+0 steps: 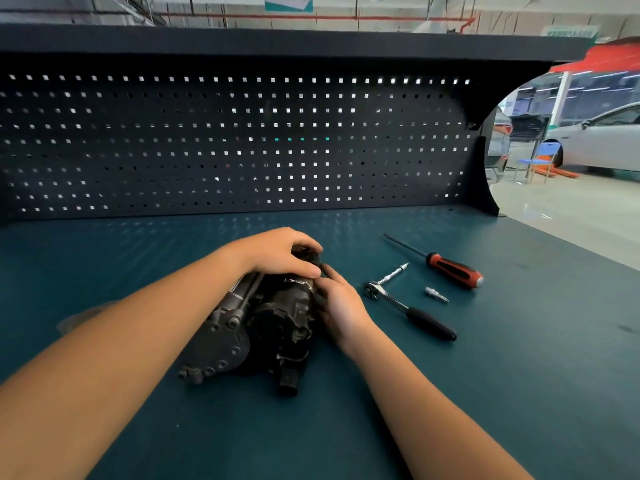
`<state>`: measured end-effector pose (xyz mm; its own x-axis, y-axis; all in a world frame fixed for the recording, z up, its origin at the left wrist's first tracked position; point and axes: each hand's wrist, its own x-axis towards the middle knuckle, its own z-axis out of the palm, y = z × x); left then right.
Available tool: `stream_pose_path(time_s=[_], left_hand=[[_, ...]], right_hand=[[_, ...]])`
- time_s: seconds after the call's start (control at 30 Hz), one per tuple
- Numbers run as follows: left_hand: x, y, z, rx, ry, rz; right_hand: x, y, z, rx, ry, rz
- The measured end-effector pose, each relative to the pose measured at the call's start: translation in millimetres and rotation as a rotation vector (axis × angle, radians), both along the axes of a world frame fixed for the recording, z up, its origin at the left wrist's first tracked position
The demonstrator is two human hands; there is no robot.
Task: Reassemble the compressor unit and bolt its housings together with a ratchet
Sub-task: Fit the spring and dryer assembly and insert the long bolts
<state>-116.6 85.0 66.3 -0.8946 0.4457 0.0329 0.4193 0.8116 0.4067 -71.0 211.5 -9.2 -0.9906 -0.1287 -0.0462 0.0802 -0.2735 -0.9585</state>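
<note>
Compressor unit lies on its side near the middle of the bench, long axis running near-left to far-right, connector end toward the person. Left hand is wrapped over the dark cylindrical housing at the far end, fingers curled round it, prob. to keep that housing pushed square onto the body. Right hand clasps the unit's right flank, fingers bent in at the seam just under the left thumb; can't tell whether they also pinch a bolt, that spot is hidden. Looks like the seating/aligning step, bolting not yet begun. Ratchet w/ a thin extension lies just right of the right hand, handle toward the near side, so an easy grab. A small loose bit sits right of it, and a red-black screwdriver lies farther right, apart from both. Dark pegboard stands along the far edge.
</note>
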Motion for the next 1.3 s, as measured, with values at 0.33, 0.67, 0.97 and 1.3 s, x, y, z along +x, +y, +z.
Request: stream_pose_path(time_s=[0.33,0.67,0.97,1.3], left_hand=[[3,-6,-10,0.061,0.201,0.038],[93,-29,21,0.896,0.516,0.263],[185,4,-5,1.182,-0.045,-0.062],[217,-27,-11,1.628,-0.124,-0.016]], right_hand=[[9,83,11,1.494,0.019,-0.435],[12,79,20,1.279,0.134,-0.523],[143,-6,43,0.819,1.144,-0.736],[194,-27,43,0.881,1.406,-0.697]])
